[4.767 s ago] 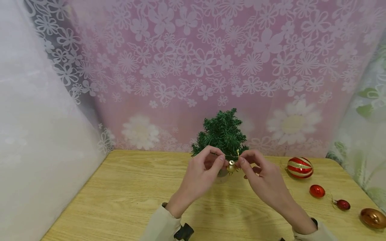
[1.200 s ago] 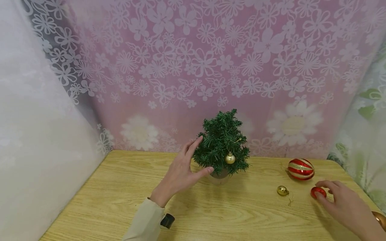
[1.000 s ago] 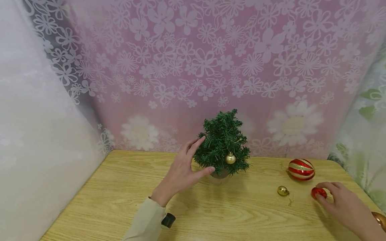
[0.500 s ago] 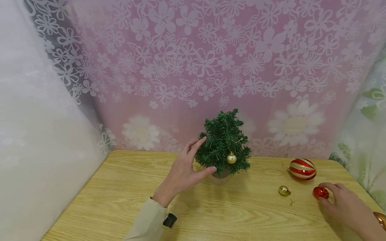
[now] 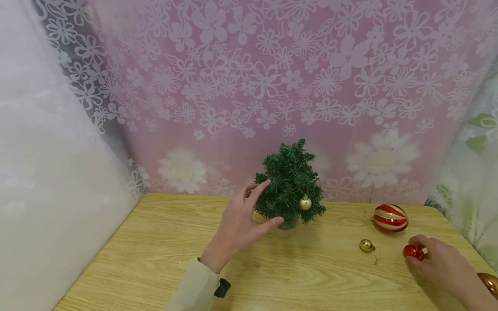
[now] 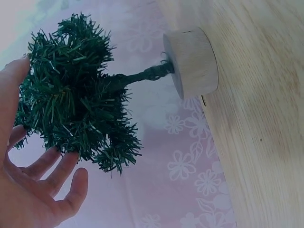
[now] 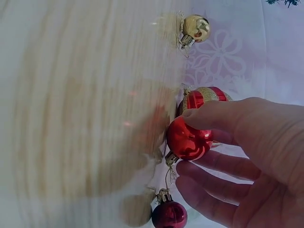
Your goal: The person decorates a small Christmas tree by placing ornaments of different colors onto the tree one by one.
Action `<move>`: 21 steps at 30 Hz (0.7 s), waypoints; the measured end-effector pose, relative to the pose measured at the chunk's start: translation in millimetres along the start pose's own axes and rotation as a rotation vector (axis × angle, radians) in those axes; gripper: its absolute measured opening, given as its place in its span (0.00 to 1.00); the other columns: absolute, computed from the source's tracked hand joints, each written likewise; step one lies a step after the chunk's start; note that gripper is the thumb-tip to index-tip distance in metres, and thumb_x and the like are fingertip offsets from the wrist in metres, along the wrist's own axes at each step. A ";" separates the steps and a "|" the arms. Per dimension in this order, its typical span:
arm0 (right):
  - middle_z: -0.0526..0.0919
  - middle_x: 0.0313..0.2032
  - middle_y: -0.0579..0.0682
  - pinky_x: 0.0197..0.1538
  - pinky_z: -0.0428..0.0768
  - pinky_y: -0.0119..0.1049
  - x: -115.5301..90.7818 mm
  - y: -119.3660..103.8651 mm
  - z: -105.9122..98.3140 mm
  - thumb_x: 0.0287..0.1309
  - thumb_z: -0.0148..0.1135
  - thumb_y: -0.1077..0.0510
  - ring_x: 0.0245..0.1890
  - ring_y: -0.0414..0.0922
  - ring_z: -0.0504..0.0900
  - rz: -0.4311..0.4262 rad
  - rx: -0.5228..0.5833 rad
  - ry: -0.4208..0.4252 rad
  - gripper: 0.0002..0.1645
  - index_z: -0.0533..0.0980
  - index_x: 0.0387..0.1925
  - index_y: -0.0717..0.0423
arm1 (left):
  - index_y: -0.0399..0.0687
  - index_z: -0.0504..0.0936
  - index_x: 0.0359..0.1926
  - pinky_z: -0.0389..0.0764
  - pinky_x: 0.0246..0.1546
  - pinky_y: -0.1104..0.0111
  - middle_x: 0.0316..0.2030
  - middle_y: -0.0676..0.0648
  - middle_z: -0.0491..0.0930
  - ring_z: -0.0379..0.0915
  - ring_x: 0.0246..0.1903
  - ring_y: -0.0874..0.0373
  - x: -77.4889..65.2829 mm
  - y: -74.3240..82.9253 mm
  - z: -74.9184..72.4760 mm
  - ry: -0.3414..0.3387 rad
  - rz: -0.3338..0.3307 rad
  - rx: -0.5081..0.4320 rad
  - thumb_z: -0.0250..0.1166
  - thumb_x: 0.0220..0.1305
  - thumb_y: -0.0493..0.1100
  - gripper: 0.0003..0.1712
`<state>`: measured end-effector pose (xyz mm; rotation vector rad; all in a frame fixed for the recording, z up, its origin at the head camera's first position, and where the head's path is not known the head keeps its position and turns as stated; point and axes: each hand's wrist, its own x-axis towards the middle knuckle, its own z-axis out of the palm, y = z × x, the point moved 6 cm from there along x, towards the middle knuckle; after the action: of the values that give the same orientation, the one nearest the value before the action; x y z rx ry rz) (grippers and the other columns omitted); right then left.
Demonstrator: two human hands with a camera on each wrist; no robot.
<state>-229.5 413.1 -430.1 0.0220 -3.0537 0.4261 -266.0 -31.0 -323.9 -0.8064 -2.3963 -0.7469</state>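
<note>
A small green artificial Christmas tree (image 5: 289, 177) stands on the table, its trunk set in a round wooden base (image 6: 194, 61). One gold bauble (image 5: 305, 202) hangs low on its right front. Along the tree's left side lies my left hand (image 5: 241, 220), thumb and fingers spread, fingertips at the branches. My right hand (image 5: 441, 261) pinches a shiny red bauble (image 7: 189, 138) between thumb and fingers, low over the table at the right. Its gold cap points down toward the fingers in the right wrist view. A dark red bauble (image 7: 169, 215) lies close by, hidden behind the hand in the head view.
Between tree and right hand lies a small gold bauble (image 5: 366, 245) with a loose string. Behind it is a larger red-and-gold striped bauble (image 5: 390, 218). A copper-coloured bauble (image 5: 489, 283) shows at the right edge. A pink flowered cloth (image 5: 249, 86) hangs behind the wooden table (image 5: 155, 250).
Earlier both hands held a gold bauble before the tree; one now hangs there. My right hand went right to the red bauble, which has turned. Lately the tree has turned slightly, its bauble shifting right.
</note>
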 end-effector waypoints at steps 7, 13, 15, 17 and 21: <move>0.85 0.31 0.49 0.29 0.79 0.44 -2.4 -9.1 -5.3 0.55 0.73 0.61 0.28 0.44 0.80 0.008 0.030 0.016 0.12 0.79 0.38 0.63 | 0.69 0.61 0.78 0.81 0.38 0.61 0.63 0.48 0.72 0.78 0.55 0.52 -1.1 7.1 -3.1 0.006 0.015 0.026 0.68 0.63 0.67 0.46; 0.87 0.35 0.58 0.28 0.77 0.45 -5.0 -20.1 -14.6 0.52 0.75 0.61 0.29 0.49 0.82 -0.040 0.020 0.146 0.19 0.80 0.43 0.66 | 0.68 0.63 0.77 0.81 0.38 0.61 0.62 0.47 0.73 0.79 0.52 0.53 -2.1 9.9 -4.6 0.022 0.019 0.050 0.69 0.63 0.66 0.45; 0.87 0.35 0.59 0.27 0.76 0.44 -6.7 -23.8 -16.9 0.51 0.76 0.61 0.29 0.49 0.82 -0.059 0.014 0.186 0.20 0.80 0.43 0.67 | 0.68 0.63 0.77 0.82 0.40 0.60 0.62 0.47 0.74 0.79 0.52 0.53 -2.4 9.9 -4.4 0.030 0.022 0.053 0.69 0.63 0.66 0.45; 0.87 0.34 0.57 0.26 0.75 0.42 -7.8 -26.3 -18.0 0.51 0.76 0.60 0.29 0.49 0.82 -0.064 0.013 0.198 0.19 0.81 0.43 0.65 | 0.68 0.63 0.77 0.83 0.42 0.57 0.61 0.47 0.74 0.79 0.52 0.53 -2.5 9.9 -4.0 0.035 0.018 0.055 0.69 0.63 0.67 0.45; 0.87 0.33 0.55 0.26 0.76 0.43 -8.6 -29.4 -18.8 0.52 0.75 0.60 0.29 0.51 0.83 -0.059 0.016 0.189 0.17 0.81 0.42 0.63 | 0.69 0.63 0.77 0.81 0.48 0.52 0.62 0.48 0.74 0.78 0.53 0.53 -2.2 10.9 -2.2 0.036 -0.014 0.081 0.67 0.60 0.72 0.47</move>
<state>-219.3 390.0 -404.6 0.0688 -2.8565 0.4227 -256.7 -25.8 -320.0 -0.7380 -2.3859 -0.6600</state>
